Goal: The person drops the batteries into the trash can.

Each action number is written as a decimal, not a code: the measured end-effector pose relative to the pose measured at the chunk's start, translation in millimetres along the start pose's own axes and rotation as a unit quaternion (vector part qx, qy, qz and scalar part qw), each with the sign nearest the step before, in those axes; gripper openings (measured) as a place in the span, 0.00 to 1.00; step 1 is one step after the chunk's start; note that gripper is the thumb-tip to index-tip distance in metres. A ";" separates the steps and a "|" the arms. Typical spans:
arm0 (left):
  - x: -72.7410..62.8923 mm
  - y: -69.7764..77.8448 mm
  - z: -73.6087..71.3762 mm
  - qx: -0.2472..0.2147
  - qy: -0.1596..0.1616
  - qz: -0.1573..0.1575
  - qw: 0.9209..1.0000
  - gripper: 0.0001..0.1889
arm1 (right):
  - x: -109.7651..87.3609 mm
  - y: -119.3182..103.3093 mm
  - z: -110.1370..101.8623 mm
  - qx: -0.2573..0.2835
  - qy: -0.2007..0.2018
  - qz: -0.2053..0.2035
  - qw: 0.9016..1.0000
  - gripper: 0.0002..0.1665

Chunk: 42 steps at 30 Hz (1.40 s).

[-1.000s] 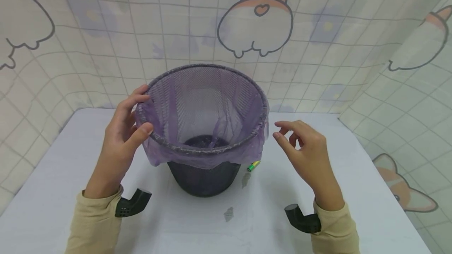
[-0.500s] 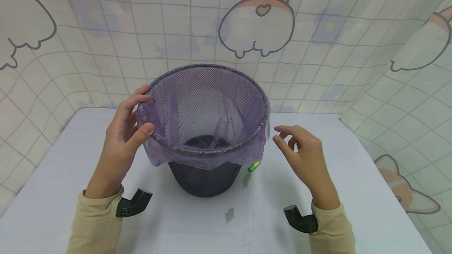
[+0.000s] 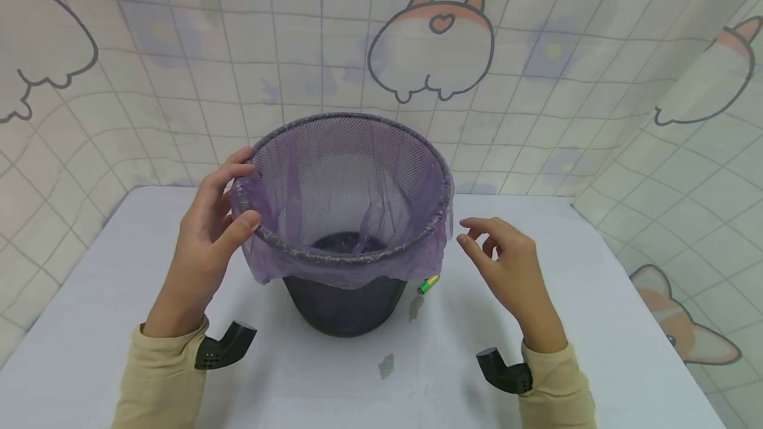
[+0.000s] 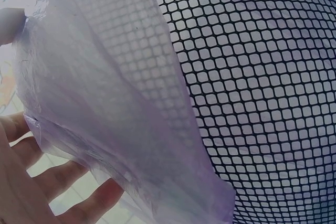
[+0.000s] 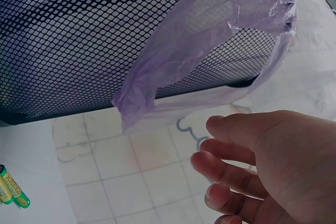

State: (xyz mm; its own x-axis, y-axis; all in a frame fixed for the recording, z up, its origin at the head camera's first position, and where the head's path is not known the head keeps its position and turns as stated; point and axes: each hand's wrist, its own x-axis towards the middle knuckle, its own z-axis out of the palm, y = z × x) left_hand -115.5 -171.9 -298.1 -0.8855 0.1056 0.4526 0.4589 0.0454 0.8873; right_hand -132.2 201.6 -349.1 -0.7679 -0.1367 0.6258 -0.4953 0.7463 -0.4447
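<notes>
A black mesh wastebasket (image 3: 346, 310) stands upright on the white table, lined with a thin purple trash bag (image 3: 352, 273) that is folded down over its rim. My left hand (image 3: 205, 230) holds the left side of the lined rim, thumb at the front and fingers further back along it. In the left wrist view the bag's folded edge (image 4: 100, 87) hangs loose over the mesh, close to the fingers. My right hand (image 3: 503, 260) hovers right of the basket, fingers loosely bent and holding nothing. The bag's right edge (image 5: 142, 95) sags near its fingertips in the right wrist view.
Green-and-yellow batteries (image 5: 13, 187) lie on the table (image 3: 477, 376) just right of the basket's base. Two small grey patches mark the tabletop, one being a patch (image 3: 386, 366) in front of the basket. A checked curtain (image 3: 334, 38) with cartoon dogs surrounds the back and sides.
My right hand has drifted slightly left, closer to the basket. The left hand keeps its place on the rim, and the basket and bag stay put.
</notes>
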 end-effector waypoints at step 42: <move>-0.2 -1.5 0.7 -0.002 -0.004 0.004 1.000 0.27 | -7.4 22.5 33.0 -0.003 -0.112 0.087 0.990 0.16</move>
State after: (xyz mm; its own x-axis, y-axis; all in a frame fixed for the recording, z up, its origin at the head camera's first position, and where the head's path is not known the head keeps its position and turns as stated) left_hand -115.9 -171.2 -299.6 -0.8811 0.1145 0.4590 0.4658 0.0411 0.8839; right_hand -151.0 197.9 -385.0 -0.9128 -0.1458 0.3815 -0.3451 0.7749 -0.5295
